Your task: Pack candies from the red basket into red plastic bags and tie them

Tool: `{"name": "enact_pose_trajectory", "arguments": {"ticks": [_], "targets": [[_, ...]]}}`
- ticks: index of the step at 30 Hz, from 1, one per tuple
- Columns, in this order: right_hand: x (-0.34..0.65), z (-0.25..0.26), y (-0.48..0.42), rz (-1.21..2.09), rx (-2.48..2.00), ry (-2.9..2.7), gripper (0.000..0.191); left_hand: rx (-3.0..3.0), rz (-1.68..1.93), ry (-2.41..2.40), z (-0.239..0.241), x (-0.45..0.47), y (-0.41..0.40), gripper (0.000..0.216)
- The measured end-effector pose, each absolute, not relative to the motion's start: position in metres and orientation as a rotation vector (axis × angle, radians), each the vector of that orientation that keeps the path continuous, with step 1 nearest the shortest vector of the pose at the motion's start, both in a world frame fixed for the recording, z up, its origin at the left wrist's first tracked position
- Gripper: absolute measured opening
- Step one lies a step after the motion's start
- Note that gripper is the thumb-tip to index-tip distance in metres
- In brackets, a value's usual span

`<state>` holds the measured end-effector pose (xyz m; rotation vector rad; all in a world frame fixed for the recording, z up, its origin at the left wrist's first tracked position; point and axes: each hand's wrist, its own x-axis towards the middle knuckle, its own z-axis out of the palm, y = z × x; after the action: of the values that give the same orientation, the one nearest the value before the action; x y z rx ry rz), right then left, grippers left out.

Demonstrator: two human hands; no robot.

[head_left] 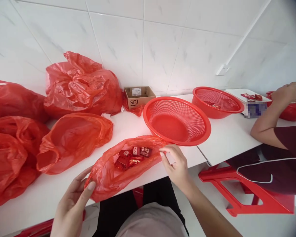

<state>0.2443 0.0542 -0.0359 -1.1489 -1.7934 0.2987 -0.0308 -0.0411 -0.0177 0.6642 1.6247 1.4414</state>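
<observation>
A red plastic bag [106, 179] lies spread at the table's front edge, its mouth facing up. Inside it are several small red and dark wrapped packets [134, 160] with printed characters. My left hand [75, 197] grips the bag's left end between thumb and fingers. At the right end of the mouth, my right hand [176, 164] pinches the rim. Just behind the bag stands a red perforated plastic basket [174, 126] with nothing seen in it. To the left rests another opened red plastic bag [74, 141].
Large filled red bags [81, 89] crowd the left side. A small cardboard box [140, 96] sits by the wall. Rightward are a second red basket [218, 102] with packets, a white scale [251, 102], a co-worker's arm [268, 118] and a red stool [259, 197].
</observation>
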Motion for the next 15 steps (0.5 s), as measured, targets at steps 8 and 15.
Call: {"name": "enact_pose_trajectory", "arguments": {"ticks": [8, 15], "targets": [[0.246, -0.069, 0.06, 0.923, -1.348, -1.448, 0.044, 0.761, 1.335, 1.606, -0.033, -0.05, -0.038, 0.033], [0.231, -0.004, 0.069, 0.94, -0.957, -1.33, 0.006, 0.726, 2.019, 1.43, 0.008, -0.062, -0.018, 0.023]]}}
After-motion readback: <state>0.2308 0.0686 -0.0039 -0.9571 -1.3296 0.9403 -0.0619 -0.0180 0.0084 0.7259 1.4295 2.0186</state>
